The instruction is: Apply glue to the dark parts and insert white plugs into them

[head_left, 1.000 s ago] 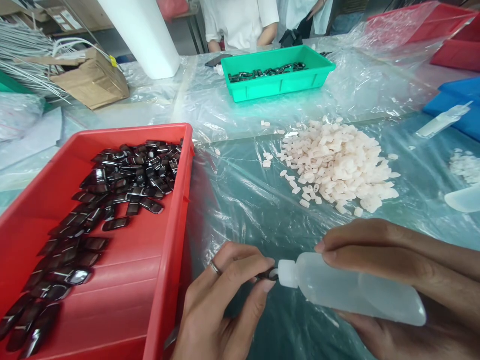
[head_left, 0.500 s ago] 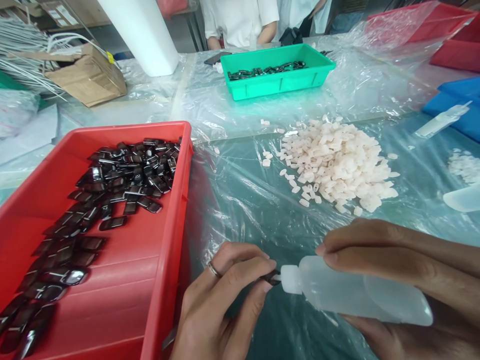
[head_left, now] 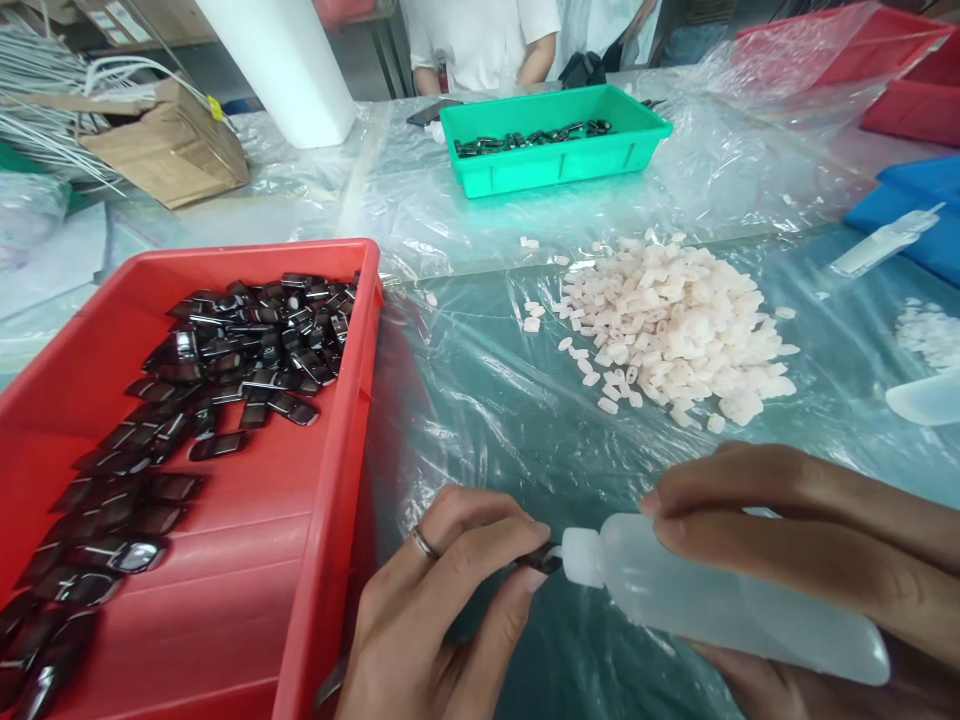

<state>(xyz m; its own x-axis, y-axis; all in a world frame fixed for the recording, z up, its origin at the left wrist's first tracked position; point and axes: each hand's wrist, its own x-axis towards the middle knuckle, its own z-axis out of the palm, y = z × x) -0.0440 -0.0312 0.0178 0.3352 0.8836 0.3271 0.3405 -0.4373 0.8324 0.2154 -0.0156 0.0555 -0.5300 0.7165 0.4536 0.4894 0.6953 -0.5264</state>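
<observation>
Between thumb and fingertips, my left hand (head_left: 450, 590) pinches a small dark glossy piece (head_left: 546, 558), mostly covered by the fingers. My right hand (head_left: 810, 540) is wrapped round a translucent squeeze bottle (head_left: 697, 590) that lies nearly level, its white cap pointing left. The bottle's nozzle tip meets the dark piece; whether it goes inside I cannot make out. To the left, a red tray (head_left: 300, 560) holds many similar glossy black pieces (head_left: 255, 340). Beyond the bottle, a heap of small whitish plastic pieces (head_left: 675, 320) lies on the plastic-covered table.
A green tray (head_left: 555, 175) with dark parts stands at the back, in front of a seated person (head_left: 484, 45). At the right are a blue bin (head_left: 915, 215) and another clear bottle (head_left: 930, 398). A brown paper package (head_left: 169, 150) and a tall white container (head_left: 289, 80) stand back left.
The bottle's rear end has dipped slightly down and to the right in my right hand. Its tip stays at the dark piece, and my left hand has hardly moved.
</observation>
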